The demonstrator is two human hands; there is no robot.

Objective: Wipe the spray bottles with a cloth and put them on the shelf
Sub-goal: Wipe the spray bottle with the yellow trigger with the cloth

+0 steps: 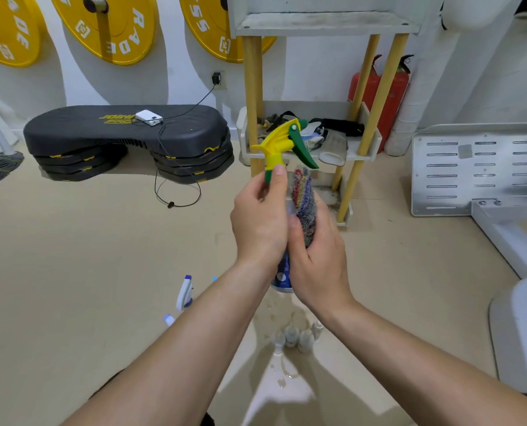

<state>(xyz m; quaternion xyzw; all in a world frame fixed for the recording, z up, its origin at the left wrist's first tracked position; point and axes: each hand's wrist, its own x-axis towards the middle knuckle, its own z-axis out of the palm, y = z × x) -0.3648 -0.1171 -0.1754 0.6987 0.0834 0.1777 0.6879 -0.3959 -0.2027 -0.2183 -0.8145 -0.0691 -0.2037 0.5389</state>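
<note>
We see the spray bottle (pixel 283 142) held upright in mid-air before the shelf (pixel 326 24), its yellow-and-green trigger head above both hands. The left hand (pixel 259 222) grips it at the neck, thumb on the green collar. The right hand (pixel 317 256) grasps a multicoloured cloth (pixel 303 204) wrapped against the bottle's body. On the floor (pixel 102 256) below left we note a white spray bottle (pixel 184 292); small pale bottles (pixel 296 336) stand by wet patches. A black step platform (pixel 123 127) sits left of the shelf
</note>
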